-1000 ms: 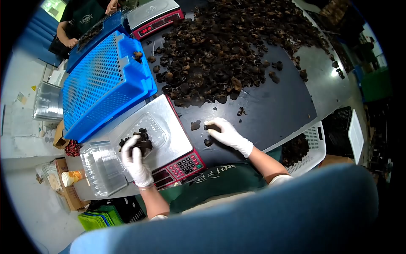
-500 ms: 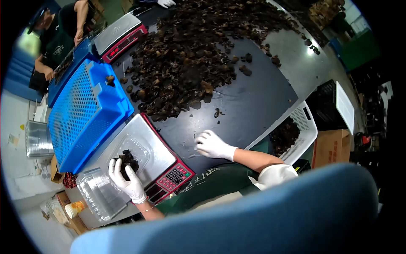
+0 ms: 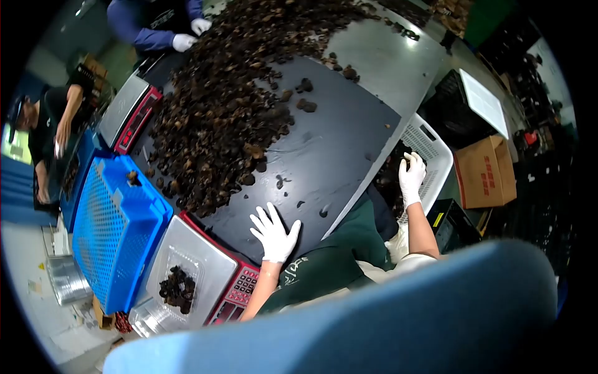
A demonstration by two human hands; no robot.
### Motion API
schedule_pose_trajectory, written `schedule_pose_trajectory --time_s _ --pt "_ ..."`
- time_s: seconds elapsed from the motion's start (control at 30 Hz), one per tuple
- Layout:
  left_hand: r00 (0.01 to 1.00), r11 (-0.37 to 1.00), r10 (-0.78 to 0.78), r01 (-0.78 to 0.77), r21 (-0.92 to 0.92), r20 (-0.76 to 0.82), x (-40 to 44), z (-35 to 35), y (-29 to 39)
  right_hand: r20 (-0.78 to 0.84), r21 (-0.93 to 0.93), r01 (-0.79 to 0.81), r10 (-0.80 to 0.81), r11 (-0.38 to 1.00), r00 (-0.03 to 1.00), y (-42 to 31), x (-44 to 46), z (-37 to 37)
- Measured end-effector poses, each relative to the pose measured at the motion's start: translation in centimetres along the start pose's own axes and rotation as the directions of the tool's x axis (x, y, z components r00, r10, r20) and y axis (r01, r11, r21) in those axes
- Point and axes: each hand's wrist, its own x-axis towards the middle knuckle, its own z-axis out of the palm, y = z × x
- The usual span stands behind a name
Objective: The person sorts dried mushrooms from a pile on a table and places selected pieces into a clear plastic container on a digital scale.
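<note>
My left hand, in a white glove, is held flat with fingers spread over the near edge of the dark table sheet. It holds nothing. My right hand, also gloved, reaches into the white plastic basket at the right. Its fingers are curved, with thumb apart, over dark pieces that look like wood ear fungus. A clear plastic tray holding a dark clump of fungus sits on the red-and-silver scale, left of my left hand.
A large fungus heap covers the table's far left. Blue crates stand beside a second scale. Two people work at the left and far side. A cardboard box and a black bin stand right of the basket.
My left hand has let go of the dark fungus, now lying in the tray, and moved right over the table. My right hand has gone from the table into the white basket. The view has shifted.
</note>
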Motion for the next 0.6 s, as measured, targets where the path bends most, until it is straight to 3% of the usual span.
schedule_pose_trajectory --time_s 0.03,0.1,0.13,0.17,0.23,0.27,0.3,0.37,0.43,0.5,0.53,0.57,0.6 --pt "0.998 0.989 -0.005 0.014 0.149 -0.063 2.0 1.4 1.0 0.006 0.035 0.055 -0.055 0.998 0.998 0.5 -0.7 -0.9" --pt "0.990 0.960 0.063 -0.027 0.280 -0.124 4.0 2.9 1.3 0.027 0.211 0.168 -0.177 0.963 0.984 -0.5 -1.9 -1.9" --pt "0.940 0.957 0.212 -0.144 0.253 -0.266 5.7 4.9 0.7 0.091 0.324 0.149 -0.187 0.934 0.978 -2.1 -2.6 -2.9" --pt "0.931 0.942 0.267 -0.197 0.272 -0.250 6.7 4.9 2.0 0.154 0.432 0.118 -0.202 0.894 0.967 -4.1 -3.7 -4.0" --pt "0.853 0.905 0.418 -0.363 0.222 -0.311 9.2 6.5 4.1 0.413 0.542 0.081 -0.349 0.836 0.841 -7.1 -6.5 -5.5" --pt "0.849 0.871 0.491 -0.485 0.084 -0.196 9.9 6.0 6.0 0.425 0.650 0.108 -0.477 0.752 0.769 -8.6 -8.1 -5.7" --pt "0.778 0.793 0.591 -0.609 -0.024 -0.214 10.4 7.3 7.4 0.415 0.748 0.118 -0.598 0.653 0.685 -9.9 -9.3 -5.6" --pt "0.690 0.554 0.703 -0.682 -0.477 -0.170 10.0 6.9 10.9 0.371 0.892 0.101 -0.841 0.441 0.395 -12.2 -10.3 -4.5" --pt "0.659 0.570 0.727 -0.735 -0.366 -0.191 8.7 5.1 12.7 0.263 0.945 0.064 -0.864 0.320 0.430 -14.3 -11.4 -3.1" --pt "0.710 0.591 0.660 -0.693 -0.412 -0.247 9.0 4.5 11.3 0.423 0.899 0.091 -0.904 0.428 0.068 -16.0 -11.5 -2.3" --pt "0.751 0.652 0.591 -0.660 -0.372 -0.296 9.3 3.4 10.6 0.271 0.942 0.146 -0.943 0.301 0.193 -17.0 -12.1 -2.2" --pt "0.813 0.715 0.486 -0.580 -0.389 -0.320 9.5 2.1 9.6 0.292 0.938 0.156 -0.949 0.308 0.117 -17.6 -12.2 -1.7" --pt "0.823 0.758 0.421 -0.550 -0.351 -0.380 10.1 1.6 7.8 0.283 0.879 0.354 -0.947 0.320 0.153 -18.1 -12.5 -1.4"
